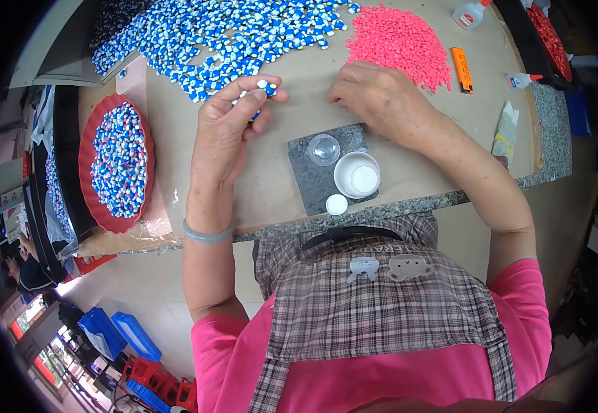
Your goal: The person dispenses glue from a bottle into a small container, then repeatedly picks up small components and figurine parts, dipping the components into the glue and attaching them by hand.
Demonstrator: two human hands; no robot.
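My left hand (225, 131) is closed around a few small blue-and-white pieces, and one blue-and-white piece (266, 87) shows between thumb and fingertips. Beyond it spreads a wide pile of similar blue-and-white pieces (244, 41). My right hand (385, 103) is at the near edge of a heap of small pink pieces (395, 45). Its fingers are bent and pressed together over the table; anything in them is hidden. Between my forearms lies a dark grey slab (304, 180) carrying a clear round dish (324, 149), a white cup (343, 173) and a white round lid (337, 204).
A red scalloped bowl (87, 155) of blue-and-white pieces with pink bits stands at left. At right lie an orange lighter (461, 69), two glue bottles (467, 17) with red tips and a crumpled tube (504, 131). The table's speckled stone edge (416, 201) runs before me.
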